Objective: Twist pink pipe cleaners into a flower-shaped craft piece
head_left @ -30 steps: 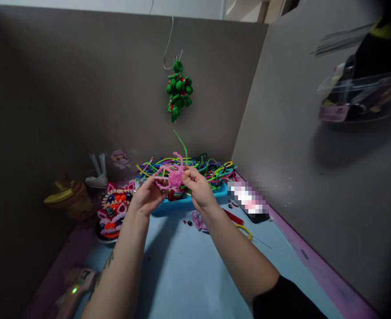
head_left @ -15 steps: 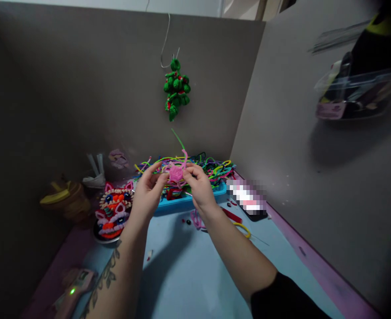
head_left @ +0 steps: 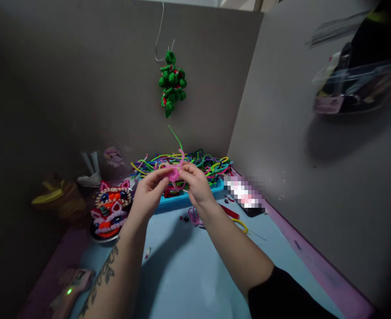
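Note:
A small pink piece of bent pipe cleaners [head_left: 173, 173] is held up between my two hands, above the front of a blue tray [head_left: 178, 201]. My left hand [head_left: 151, 191] pinches its left side between thumb and fingers. My right hand [head_left: 197, 182] grips its right side the same way. One pink strand sticks up from the piece, and a loose pink loop hangs below it. Behind, colourful pipe cleaners [head_left: 212, 165] are heaped in the tray, and a green one points up past my fingers.
On the left, a bowl [head_left: 104, 239] holds red and pink fuzzy figures [head_left: 111, 217]. A phone [head_left: 248, 197], yellow-handled scissors [head_left: 240, 225] and pink loops [head_left: 194, 216] lie right of centre. A pink glue gun [head_left: 74, 290] sits front left. Green fuzzy decoration [head_left: 172, 84] hangs on the back panel.
Both hands keep hold of the pink piece, which has tilted; my left fingers now reach further over it. The whole view has shifted slightly.

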`<state>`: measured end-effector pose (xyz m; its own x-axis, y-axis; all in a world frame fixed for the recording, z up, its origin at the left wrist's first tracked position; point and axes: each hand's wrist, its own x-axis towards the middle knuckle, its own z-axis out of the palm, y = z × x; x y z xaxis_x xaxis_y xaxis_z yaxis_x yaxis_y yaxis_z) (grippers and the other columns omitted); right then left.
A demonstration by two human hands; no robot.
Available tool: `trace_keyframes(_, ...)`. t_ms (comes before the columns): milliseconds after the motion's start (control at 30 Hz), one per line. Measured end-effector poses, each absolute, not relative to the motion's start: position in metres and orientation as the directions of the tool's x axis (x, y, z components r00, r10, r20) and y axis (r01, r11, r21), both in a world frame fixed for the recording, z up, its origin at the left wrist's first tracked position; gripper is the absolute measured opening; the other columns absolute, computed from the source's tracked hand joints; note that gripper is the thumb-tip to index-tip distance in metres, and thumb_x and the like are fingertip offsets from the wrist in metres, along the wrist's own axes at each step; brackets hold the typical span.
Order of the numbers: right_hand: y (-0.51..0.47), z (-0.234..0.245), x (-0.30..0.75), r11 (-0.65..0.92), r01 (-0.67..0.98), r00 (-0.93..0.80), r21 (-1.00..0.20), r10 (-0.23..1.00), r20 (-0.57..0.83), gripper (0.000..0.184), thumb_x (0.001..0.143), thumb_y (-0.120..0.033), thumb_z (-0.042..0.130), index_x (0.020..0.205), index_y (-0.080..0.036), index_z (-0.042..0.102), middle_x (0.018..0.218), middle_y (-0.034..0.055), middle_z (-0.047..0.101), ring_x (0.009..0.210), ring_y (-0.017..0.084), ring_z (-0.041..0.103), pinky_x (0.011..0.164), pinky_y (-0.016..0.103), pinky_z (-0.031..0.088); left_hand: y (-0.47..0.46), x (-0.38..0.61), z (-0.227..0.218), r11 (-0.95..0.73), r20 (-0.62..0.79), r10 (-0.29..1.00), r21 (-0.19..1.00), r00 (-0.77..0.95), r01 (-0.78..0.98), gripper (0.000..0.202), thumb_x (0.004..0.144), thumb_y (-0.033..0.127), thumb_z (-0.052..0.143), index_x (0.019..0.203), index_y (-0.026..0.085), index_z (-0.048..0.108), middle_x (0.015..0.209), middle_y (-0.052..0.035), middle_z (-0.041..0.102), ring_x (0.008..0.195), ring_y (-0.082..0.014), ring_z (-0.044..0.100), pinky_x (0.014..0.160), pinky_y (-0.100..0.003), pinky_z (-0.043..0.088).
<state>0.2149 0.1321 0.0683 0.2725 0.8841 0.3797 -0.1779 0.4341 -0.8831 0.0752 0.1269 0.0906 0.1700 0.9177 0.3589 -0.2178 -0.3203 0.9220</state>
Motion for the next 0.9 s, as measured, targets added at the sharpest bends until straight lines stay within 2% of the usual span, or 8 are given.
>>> trace_keyframes(133, 0.130, 0.069, 0.211, 0.410, -0.258, 0.243, -0.875, 0.904, 0.352, 0.024, 0.074, -0.042, 0.070, 0.066, -0.021, 0.061, 0.085, 0.0029, 0.067, 0.093, 0.021, 0.061, 0.090, 0.036, 0.047, 0.129, 0.077, 0.087, -0.342, 0.380, 0.909, 0.915, 0.172, -0.214, 0.027, 0.073, 0.030, 0.082, 0.097, 0.019, 0.079, 0.102, -0.0078, 0.078, 0.094, -0.0198, 0.069, 0.085, -0.027, 0.052)
trace_keyframes(367, 0.129, 0.072, 0.208, 0.365, -0.421, 0.253, -0.830, 0.926, 0.279, 0.024, 0.066, -0.039, 0.075, 0.067, -0.021, 0.059, 0.075, -0.0009, 0.062, 0.074, 0.015, 0.056, 0.073, 0.029, 0.048, 0.128, 0.081, 0.082, -0.364, 0.383, 0.916, 0.918, 0.119, -0.154, 0.020, 0.072, 0.024, 0.081, 0.091, 0.019, 0.081, 0.088, -0.0058, 0.078, 0.082, -0.0180, 0.069, 0.076, -0.026, 0.052)
trace_keyframes(567, 0.127, 0.073, 0.202, 0.301, -0.481, 0.239, -0.823, 0.949, 0.207, 0.025, 0.063, -0.039, 0.075, 0.067, -0.021, 0.058, 0.069, -0.0019, 0.059, 0.066, 0.013, 0.050, 0.063, 0.026, 0.043, 0.124, 0.087, 0.080, -0.365, 0.374, 0.926, 0.921, 0.046, -0.138, 0.022, 0.062, 0.014, 0.086, 0.083, 0.019, 0.080, 0.080, -0.0031, 0.076, 0.075, -0.0159, 0.067, 0.071, -0.023, 0.051)
trace_keyframes(733, 0.129, 0.075, 0.204, 0.277, -0.492, 0.248, -0.825, 0.953, 0.172, 0.028, 0.058, -0.040, 0.077, 0.073, -0.020, 0.063, 0.070, -0.0025, 0.060, 0.066, 0.012, 0.050, 0.062, 0.025, 0.041, 0.126, 0.083, 0.082, -0.378, 0.380, 0.925, 0.917, -0.006, -0.124, 0.018, 0.064, 0.016, 0.085, 0.081, 0.019, 0.079, 0.075, -0.0010, 0.075, 0.068, -0.0125, 0.065, 0.065, -0.020, 0.051)
trace_keyframes(833, 0.133, 0.077, 0.221, 0.376, -0.460, 0.397, -0.804, 0.898, 0.192, 0.027, 0.061, -0.040, 0.076, 0.077, -0.021, 0.065, 0.074, -0.0019, 0.062, 0.068, 0.013, 0.052, 0.065, 0.026, 0.042, 0.128, 0.075, 0.089, -0.290, 0.305, 0.952, 0.926, 0.024, -0.240, 0.024, 0.059, 0.020, 0.088, 0.080, 0.018, 0.077, 0.073, -0.0012, 0.074, 0.063, -0.0120, 0.064, 0.062, -0.022, 0.052)
trace_keyframes(900, 0.136, 0.078, 0.236, 0.474, -0.326, 0.500, -0.818, 0.821, 0.276, 0.022, 0.064, -0.038, 0.074, 0.078, -0.022, 0.066, 0.076, -0.0013, 0.063, 0.072, 0.014, 0.054, 0.070, 0.028, 0.045, 0.129, 0.069, 0.094, -0.201, 0.239, 0.967, 0.928, 0.087, -0.313, 0.031, 0.053, 0.022, 0.092, 0.078, 0.017, 0.076, 0.070, -0.0014, 0.073, 0.061, -0.0124, 0.064, 0.060, -0.022, 0.052)
